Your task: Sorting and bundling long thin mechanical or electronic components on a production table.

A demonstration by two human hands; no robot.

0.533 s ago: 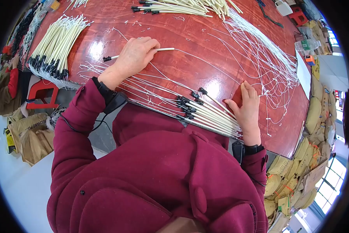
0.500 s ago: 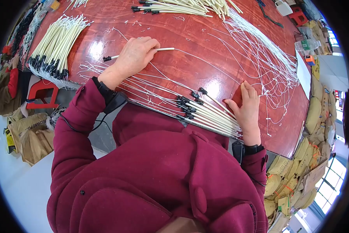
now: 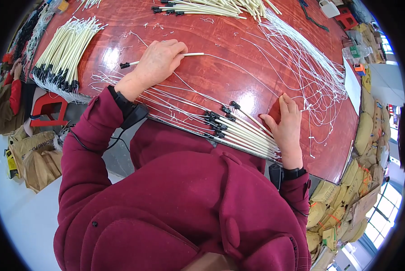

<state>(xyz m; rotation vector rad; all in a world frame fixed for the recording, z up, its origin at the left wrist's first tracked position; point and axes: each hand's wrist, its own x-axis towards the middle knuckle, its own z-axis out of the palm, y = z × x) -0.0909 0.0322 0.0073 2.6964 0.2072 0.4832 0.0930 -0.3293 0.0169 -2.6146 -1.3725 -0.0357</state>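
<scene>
My left hand [image 3: 159, 63] is closed on a thin cream tube [image 3: 194, 54], whose black end piece [image 3: 124, 65] sticks out left of the hand. From the tube's right end a white string [image 3: 238, 67] runs slackly to my right hand [image 3: 288, 124]. That hand rests on the table with fingers stretched and thumb apart, its fingertips at the string; whether they press on it I cannot tell. Beside the right thumb, along the near edge, lies a row of similar tubes [image 3: 249, 135] with black ends, their white strings [image 3: 175, 103] trailing left.
On the red table [image 3: 211, 36] a bundle of tubes [image 3: 67, 49] lies at the far left. More tubes [image 3: 202, 10] are at the back, and a tangle of white strings [image 3: 306, 58] spreads to the right. Beyond stand a red stool [image 3: 49, 109] and stacked sacks [image 3: 342, 198]; another person [image 3: 8, 101] sits at left.
My left hand has shifted very slightly up and right with the tube. The right hand stays in place.
</scene>
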